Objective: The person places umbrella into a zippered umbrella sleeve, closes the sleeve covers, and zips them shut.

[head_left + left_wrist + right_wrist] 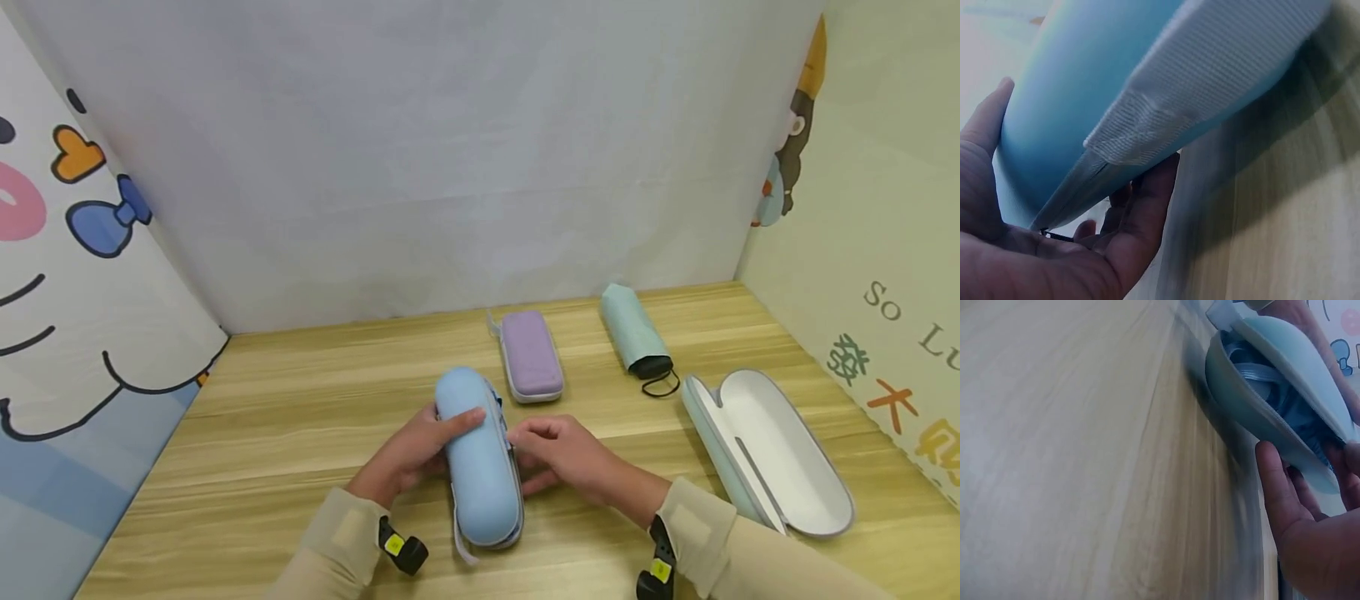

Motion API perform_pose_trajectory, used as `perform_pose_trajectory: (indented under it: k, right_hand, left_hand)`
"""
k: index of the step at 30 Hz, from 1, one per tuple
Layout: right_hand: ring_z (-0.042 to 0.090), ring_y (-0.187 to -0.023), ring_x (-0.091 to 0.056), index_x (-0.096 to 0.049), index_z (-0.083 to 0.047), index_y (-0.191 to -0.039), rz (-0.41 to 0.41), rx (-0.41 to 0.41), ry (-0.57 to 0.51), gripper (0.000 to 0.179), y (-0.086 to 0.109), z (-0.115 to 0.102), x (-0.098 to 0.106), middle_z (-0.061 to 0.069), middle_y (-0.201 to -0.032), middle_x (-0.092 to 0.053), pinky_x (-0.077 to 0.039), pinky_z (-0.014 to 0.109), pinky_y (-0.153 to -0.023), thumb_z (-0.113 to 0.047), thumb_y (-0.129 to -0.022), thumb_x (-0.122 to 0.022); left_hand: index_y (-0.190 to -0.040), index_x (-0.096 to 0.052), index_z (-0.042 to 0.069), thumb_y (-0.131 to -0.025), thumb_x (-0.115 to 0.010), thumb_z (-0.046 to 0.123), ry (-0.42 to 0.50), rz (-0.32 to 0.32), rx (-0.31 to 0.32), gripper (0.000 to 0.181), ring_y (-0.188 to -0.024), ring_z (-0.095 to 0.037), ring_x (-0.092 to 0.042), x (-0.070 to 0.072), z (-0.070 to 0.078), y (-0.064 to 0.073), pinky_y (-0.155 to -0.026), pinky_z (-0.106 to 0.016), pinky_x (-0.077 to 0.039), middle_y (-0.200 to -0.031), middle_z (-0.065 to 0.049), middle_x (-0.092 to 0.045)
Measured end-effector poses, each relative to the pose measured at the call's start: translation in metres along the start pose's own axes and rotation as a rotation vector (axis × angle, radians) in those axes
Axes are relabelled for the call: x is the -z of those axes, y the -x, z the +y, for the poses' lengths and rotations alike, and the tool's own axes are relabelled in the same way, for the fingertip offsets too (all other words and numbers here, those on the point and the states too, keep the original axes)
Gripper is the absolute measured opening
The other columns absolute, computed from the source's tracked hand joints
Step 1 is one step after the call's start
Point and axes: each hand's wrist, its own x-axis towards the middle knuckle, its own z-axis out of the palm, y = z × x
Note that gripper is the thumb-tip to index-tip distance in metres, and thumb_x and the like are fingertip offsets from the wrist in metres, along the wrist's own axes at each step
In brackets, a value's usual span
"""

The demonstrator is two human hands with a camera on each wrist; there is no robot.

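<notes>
A light blue zip case (480, 475) with a hard rounded shell lies on the table in front of me. Its zip is partly undone, and blue folded material (1260, 372) shows in the gap in the right wrist view. My left hand (416, 450) grips the case from the left side, thumb over the top and fingers beneath. A white ribbed tab (1172, 106) hangs off its near end. On the right, my right hand (570, 458) pinches at the zip seam with thumb and forefinger, its other fingers against the lower shell. What exactly those fingertips hold is hidden.
Behind the blue case lies a purple zip case (531, 354) with a wrist strap. A folded mint umbrella (633, 329) with a black cord loop is at the back right. An open pale green clamshell case (795, 467), white inside, sits to the right. Fabric-like walls border the table (300, 383).
</notes>
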Motion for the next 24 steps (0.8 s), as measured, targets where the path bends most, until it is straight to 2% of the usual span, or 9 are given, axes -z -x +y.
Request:
perform_pose_trajectory:
  k: [2, 6, 11, 16, 20, 24]
  right_hand:
    - [0.024, -0.09, -0.072, -0.071, 0.0, -0.103, 0.02, -0.019, -0.005, 0.02, -0.001, -0.001, 0.0, 0.01, -0.103, -0.072, -0.062, 0.044, -0.073, -0.018, -0.104, -0.063]
    - [0.021, -0.084, -0.071, -0.066, 0.001, -0.106, 0.053, -0.031, 0.002, 0.016, -0.002, -0.001, 0.0, 0.006, -0.098, -0.071, -0.061, 0.039, -0.066, -0.015, -0.102, -0.066]
    - [0.024, -0.084, -0.072, -0.048, -0.001, -0.119, 0.067, -0.047, -0.033, 0.032, -0.004, -0.001, 0.003, 0.007, -0.101, -0.072, -0.06, 0.038, -0.063, -0.013, -0.099, -0.07]
    - [0.025, -0.086, -0.072, -0.043, -0.004, -0.133, 0.032, -0.067, -0.054, 0.04, -0.004, -0.001, 0.004, 0.011, -0.108, -0.072, -0.061, 0.041, -0.068, -0.009, -0.101, -0.067]
    - [0.026, -0.091, -0.072, -0.047, -0.004, -0.136, 0.013, -0.025, -0.057, 0.038, -0.003, -0.004, 0.003, 0.016, -0.115, -0.071, -0.061, 0.044, -0.073, -0.01, -0.102, -0.064]
    - [0.029, -0.097, -0.073, -0.05, -0.003, -0.136, 0.02, 0.0, -0.018, 0.04, -0.001, -0.006, -0.002, 0.02, -0.121, -0.07, -0.061, 0.044, -0.074, -0.021, -0.104, -0.063]
  left_hand:
    - [-0.151, -0.033, 0.0, -0.093, -0.074, 0.048, -0.021, -0.025, -0.008, 0.086, -0.117, -0.035, -0.061, -0.002, 0.0, 0.001, -0.099, -0.056, -0.05, -0.135, -0.023, -0.057]
    - [-0.151, -0.033, -0.004, -0.094, -0.072, 0.045, -0.033, -0.036, -0.027, 0.084, -0.119, -0.036, -0.061, -0.006, 0.002, 0.002, -0.102, -0.059, -0.048, -0.135, -0.025, -0.056]
    - [-0.152, -0.033, 0.0, -0.094, -0.073, 0.042, -0.023, -0.045, -0.026, 0.082, -0.118, -0.036, -0.061, -0.009, 0.004, 0.003, -0.101, -0.06, -0.048, -0.135, -0.024, -0.056]
    - [-0.15, -0.034, 0.002, -0.091, -0.077, 0.04, -0.034, -0.08, -0.031, 0.082, -0.116, -0.035, -0.061, -0.01, 0.005, 0.001, -0.099, -0.056, -0.05, -0.134, -0.021, -0.056]
    - [-0.149, -0.036, 0.004, -0.09, -0.078, 0.036, -0.037, -0.053, -0.047, 0.079, -0.114, -0.035, -0.062, -0.011, 0.003, 0.001, -0.096, -0.055, -0.051, -0.132, -0.021, -0.057]
    - [-0.147, -0.039, 0.006, -0.089, -0.079, 0.034, -0.048, 0.011, -0.067, 0.075, -0.111, -0.035, -0.063, -0.013, 0.002, 0.0, -0.093, -0.052, -0.051, -0.128, -0.02, -0.059]
